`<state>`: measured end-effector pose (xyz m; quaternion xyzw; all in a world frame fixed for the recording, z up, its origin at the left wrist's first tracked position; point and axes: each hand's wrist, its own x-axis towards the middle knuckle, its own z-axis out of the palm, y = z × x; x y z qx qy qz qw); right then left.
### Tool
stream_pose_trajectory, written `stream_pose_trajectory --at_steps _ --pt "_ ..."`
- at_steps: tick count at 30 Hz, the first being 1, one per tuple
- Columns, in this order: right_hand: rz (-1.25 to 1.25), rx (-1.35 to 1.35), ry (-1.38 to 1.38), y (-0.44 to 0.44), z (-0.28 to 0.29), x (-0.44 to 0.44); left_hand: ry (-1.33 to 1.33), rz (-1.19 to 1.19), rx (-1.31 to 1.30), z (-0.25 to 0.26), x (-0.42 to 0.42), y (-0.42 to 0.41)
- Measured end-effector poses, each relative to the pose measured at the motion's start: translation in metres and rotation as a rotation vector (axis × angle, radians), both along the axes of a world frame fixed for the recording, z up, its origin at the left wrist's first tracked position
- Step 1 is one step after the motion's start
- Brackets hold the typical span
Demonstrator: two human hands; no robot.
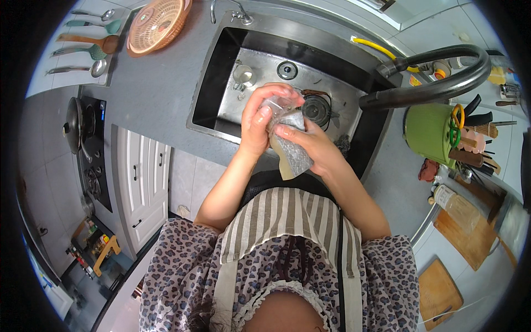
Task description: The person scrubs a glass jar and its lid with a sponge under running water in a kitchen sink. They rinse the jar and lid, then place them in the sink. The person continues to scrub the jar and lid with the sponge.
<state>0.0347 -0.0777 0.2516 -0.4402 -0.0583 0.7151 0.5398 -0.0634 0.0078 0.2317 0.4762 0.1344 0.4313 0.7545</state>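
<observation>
Above the sink (224,112), my left hand (256,122) is wrapped around a clear glass vessel (277,103), probably a cup. My right hand (319,145) grips a grey-and-yellow scrubbing sponge (292,155), its thumb lying across the grey textured face. The sponge's upper end meets the vessel; whether it reaches inside is hidden by my fingers. Below, on the sink floor, a clear glass mug (244,76) stands at the left. A round glass item (316,108) with a dark rim lies just past my right hand. A mesh scrubber (342,144) sits near the sink's right wall.
A drain strainer (287,70) sits at the sink's back. The dark curved faucet (431,91) arches over the right edge, and a small tap (244,17) stands behind. A woven-look basket (159,27) rests on the left counter; a green knife holder (429,130) is at right.
</observation>
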Motion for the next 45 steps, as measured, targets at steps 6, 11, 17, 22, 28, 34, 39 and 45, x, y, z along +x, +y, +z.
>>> stream_pose_trajectory --at_steps 6,11,17,22,28,34,39,45 --pt "0.026 -0.004 -0.005 -0.002 -0.009 0.008 0.094 -0.032 0.368 -0.006 0.003 0.001" --pt "-0.052 0.005 -0.170 -0.001 -0.017 0.007 0.166 0.042 0.272 -0.009 0.004 -0.008" --pt "0.055 -0.006 0.115 -0.005 -0.029 0.022 0.210 0.121 0.179 -0.011 0.004 -0.005" --pt "0.056 -0.034 0.144 -0.008 -0.010 0.024 0.250 0.216 0.311 -0.007 0.000 0.001" --pt "-0.053 -0.018 0.123 -0.011 -0.006 0.022 0.267 0.247 0.514 -0.012 0.002 0.001" --pt "-0.067 0.081 -0.041 -0.006 -0.016 0.015 0.283 0.323 0.517 -0.012 0.004 -0.007" --pt "0.141 -0.048 0.081 -0.007 -0.016 0.023 0.260 0.298 0.627 -0.006 0.001 -0.008" --pt "0.173 0.052 -0.037 -0.003 -0.011 0.029 0.278 0.308 0.714 -0.008 0.005 -0.003"
